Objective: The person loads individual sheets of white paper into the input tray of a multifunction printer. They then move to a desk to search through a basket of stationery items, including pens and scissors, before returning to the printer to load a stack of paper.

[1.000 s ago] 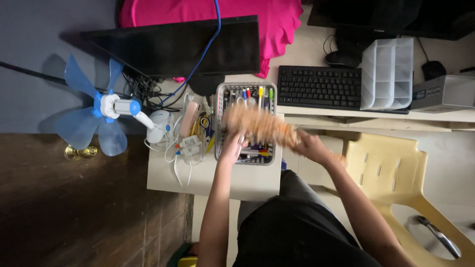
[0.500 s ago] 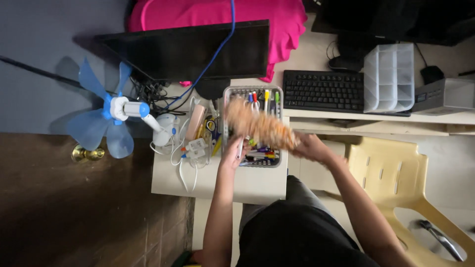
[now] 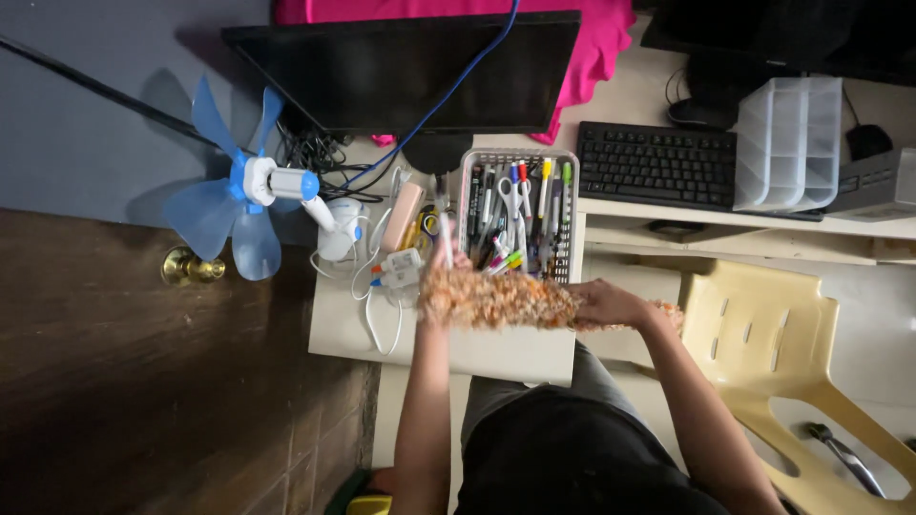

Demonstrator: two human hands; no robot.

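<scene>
In view: one blue fan (image 3: 250, 195), one monitor (image 3: 401, 67), one keyboard (image 3: 658, 164), one mesh pen tray (image 3: 518, 215) and one fluffy duster (image 3: 496, 300). Also one clear drawer organiser (image 3: 787, 143), one yellow plastic chair (image 3: 782, 353) and two hands.

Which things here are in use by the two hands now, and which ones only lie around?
In use:
- fluffy orange duster, held by right hand
- left hand, beside the duster, by the pen basket

Lying about:
- blue fan
- black keyboard
- dark monitor
- yellow chair
</scene>
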